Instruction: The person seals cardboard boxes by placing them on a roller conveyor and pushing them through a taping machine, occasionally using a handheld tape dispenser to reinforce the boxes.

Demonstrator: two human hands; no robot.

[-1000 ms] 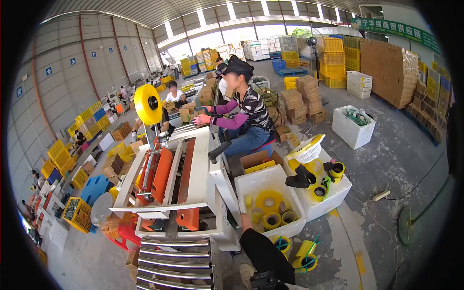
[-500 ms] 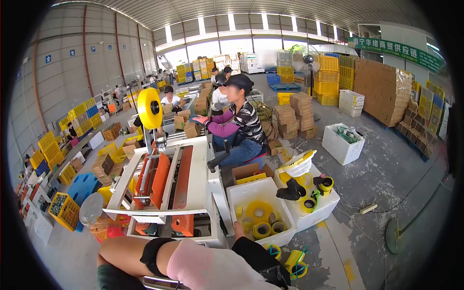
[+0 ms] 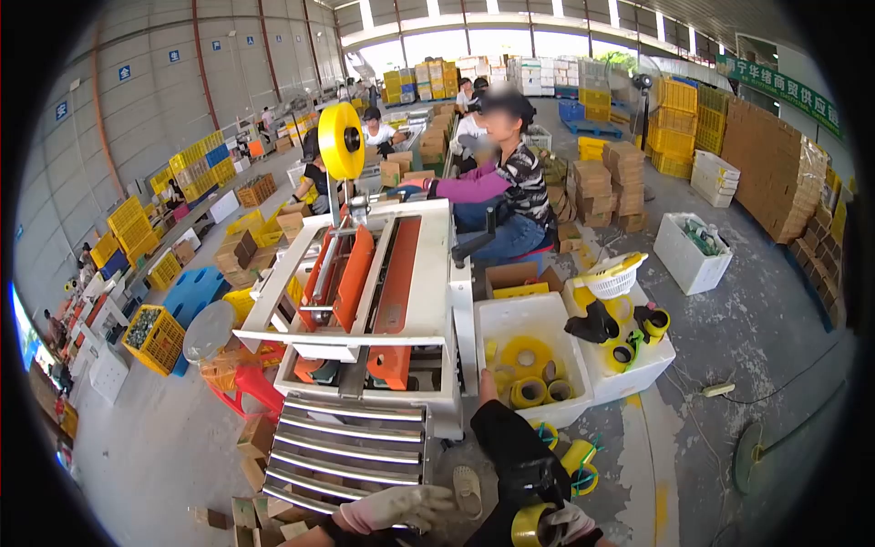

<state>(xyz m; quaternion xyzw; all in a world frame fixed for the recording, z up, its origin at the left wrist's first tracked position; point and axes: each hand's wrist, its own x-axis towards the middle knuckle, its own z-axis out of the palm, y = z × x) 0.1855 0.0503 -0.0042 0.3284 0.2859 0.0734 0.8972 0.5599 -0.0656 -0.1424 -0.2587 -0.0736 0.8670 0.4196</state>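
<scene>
My left hand (image 3: 401,506), in a pale glove, lies flat with its fingers out at the near end of the steel roller conveyor (image 3: 351,447) and holds nothing. At the bottom edge my right hand (image 3: 572,526), also gloved, grips a roll of yellow tape (image 3: 527,528). Between the hands a black-clad limb (image 3: 510,447) reaches up to the rim of a white foam box (image 3: 524,314) that holds several yellow tape rolls (image 3: 529,356). A sandal (image 3: 468,492) lies on the floor beside it.
A white and orange carton-sealing machine (image 3: 374,273) with a big yellow tape reel (image 3: 341,139) stands ahead. A seated person (image 3: 510,191) works at its far end. A second foam box (image 3: 629,360), a red stool (image 3: 255,387), yellow crates (image 3: 155,339) and carton stacks (image 3: 611,178) surround it.
The view has swung left and down. My left arm, which crossed the bottom of the view, has dropped to the rollers' end. My right hand with the tape roll has come into view.
</scene>
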